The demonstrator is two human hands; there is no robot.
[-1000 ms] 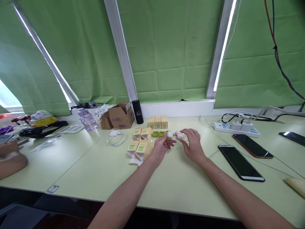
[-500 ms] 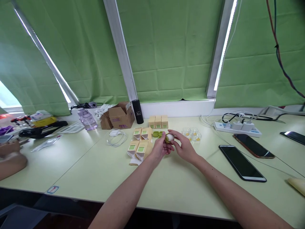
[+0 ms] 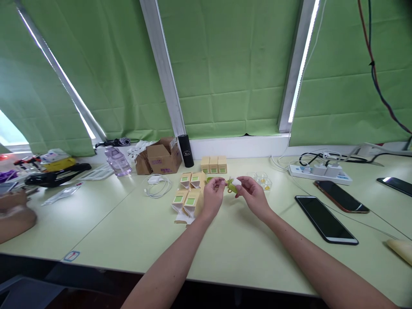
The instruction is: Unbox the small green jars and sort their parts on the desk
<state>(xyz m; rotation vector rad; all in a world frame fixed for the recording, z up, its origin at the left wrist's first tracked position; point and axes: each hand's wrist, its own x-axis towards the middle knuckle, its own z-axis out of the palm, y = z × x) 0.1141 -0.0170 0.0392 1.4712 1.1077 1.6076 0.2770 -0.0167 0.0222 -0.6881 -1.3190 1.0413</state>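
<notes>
My right hand now pinches the green-and-white piece between my 2 hands, above the table. 0.5 s ago my left hand cradled it; now that hand has turned over, fingertips at the piece's left edge, whether gripping or only touching I cannot tell. I judge its green and white parts are now together. 4 boxes stand left.

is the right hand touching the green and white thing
Touching. The head view shows the right hand with its fingers on the white part of the green and white thing, no gap between.
</notes>
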